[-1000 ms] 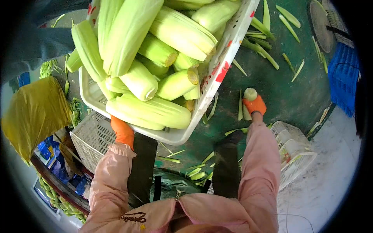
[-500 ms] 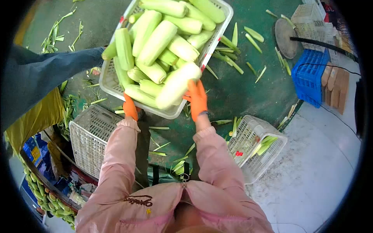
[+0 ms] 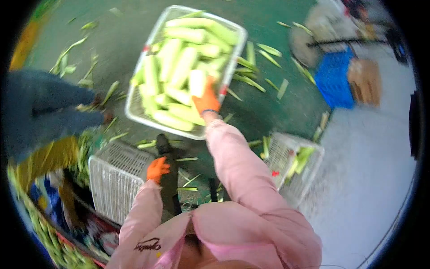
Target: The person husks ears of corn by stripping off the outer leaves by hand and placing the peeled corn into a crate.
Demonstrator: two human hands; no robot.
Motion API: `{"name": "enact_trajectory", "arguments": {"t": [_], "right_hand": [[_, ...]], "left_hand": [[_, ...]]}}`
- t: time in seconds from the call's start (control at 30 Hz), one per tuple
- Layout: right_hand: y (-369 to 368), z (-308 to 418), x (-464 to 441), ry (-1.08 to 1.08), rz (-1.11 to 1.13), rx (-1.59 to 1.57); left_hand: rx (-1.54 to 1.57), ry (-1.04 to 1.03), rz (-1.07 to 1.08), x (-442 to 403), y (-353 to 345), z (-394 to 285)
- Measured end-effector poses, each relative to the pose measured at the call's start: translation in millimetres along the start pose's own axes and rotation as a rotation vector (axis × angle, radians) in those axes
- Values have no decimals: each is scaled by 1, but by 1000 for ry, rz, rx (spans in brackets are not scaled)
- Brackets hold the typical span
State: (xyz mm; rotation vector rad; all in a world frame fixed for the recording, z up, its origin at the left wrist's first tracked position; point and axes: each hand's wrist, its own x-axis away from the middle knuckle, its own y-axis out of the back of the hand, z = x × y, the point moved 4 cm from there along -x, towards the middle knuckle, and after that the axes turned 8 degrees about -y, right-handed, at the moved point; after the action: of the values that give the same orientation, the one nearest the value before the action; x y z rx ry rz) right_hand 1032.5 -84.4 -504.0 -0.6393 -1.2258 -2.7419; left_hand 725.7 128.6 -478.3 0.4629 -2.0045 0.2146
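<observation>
Within the white basket (image 3: 241, 48): corn ears in husk, piled crosswise; one pale ear (image 3: 195, 81) on top. Right hand (image 3: 206, 99), orange-gloved: against that ear's side; blur hides whether gripping or released. Left hand (image 3: 158, 169), orange-gloved: empty, fingers loosely spread, near the slatted crate (image 3: 117, 193). Handling, as judged: moderate weight, firm core, husk smooth, perhaps slippery, easily bruised. Best hold: around the thick middle, fingers wrapped, clear of loose husk ends.
</observation>
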Motion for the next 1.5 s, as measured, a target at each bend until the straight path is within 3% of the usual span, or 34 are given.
{"name": "enact_trajectory", "arguments": {"t": [0.07, 0.13, 0.17, 0.23, 0.3, 0.33, 0.4, 0.47, 0.5, 0.57, 0.6, 0.67, 0.73, 0.83, 0.93, 1.03, 1.17, 1.2, 1.27, 1.37, 1.5], "right_hand": [[12, 7, 5, -81, 30, 10], [12, 5, 7, -169, -6, 74], [24, 9, 16, -262, 84, 163], [40, 11, 50, -77, -90, 34], [75, 10, 99, -157, 120, -103], [66, -17, 126, -19, 3, -176], [98, -50, 186, 46, -32, -214], [112, -123, 237, -213, 205, -136], [133, -157, 265, -490, 369, -90], [137, -267, 323, -507, 157, -109], [128, -347, 344, -214, 181, 80], [181, -397, 382, -242, 170, 284], [244, -398, 391, -154, 449, 537], [298, -430, 358, -156, 556, 570], [322, -424, 299, -352, 508, 258], [331, -372, 255, -541, 446, -360], [320, -250, 251, -504, 443, -608], [318, -236, 256, -527, 424, -679], [284, -248, 245, -493, 449, -591], [260, -225, 248, -356, 518, -247], [237, -188, 252, -157, 560, 134]], "left_hand": [[-102, 4, 46, -9, 34, 12], [-210, 47, -54, -30, 72, 37], [-235, -2, 4, -24, 81, 31], [-238, -51, 3, -15, 83, 22], [-268, -82, 44, -15, 85, 19], [-296, -93, 53, -17, 85, 17], [-375, -185, 148, -6, 75, 6], [-389, -186, 212, 11, 50, -14], [-399, -205, 205, 15, 44, -18], [-386, -268, 180, 24, 21, -40], [-367, -257, 192, 39, 5, -48], [-267, -279, 119, 79, -15, -50], [-137, -295, 115, 115, -39, -47], [-59, -285, 49, 135, -46, -1], [-174, -243, 43, 177, -54, 36], [-539, -237, 80, 226, -54, 36], [-346, -267, 75, 235, -21, 44], [-171, -279, 1, 215, -4, 65], [77, -277, -54, 197, 27, 80], [178, -338, -108, 236, 65, 68], [409, -255, -208, 198, 136, 151]]}}
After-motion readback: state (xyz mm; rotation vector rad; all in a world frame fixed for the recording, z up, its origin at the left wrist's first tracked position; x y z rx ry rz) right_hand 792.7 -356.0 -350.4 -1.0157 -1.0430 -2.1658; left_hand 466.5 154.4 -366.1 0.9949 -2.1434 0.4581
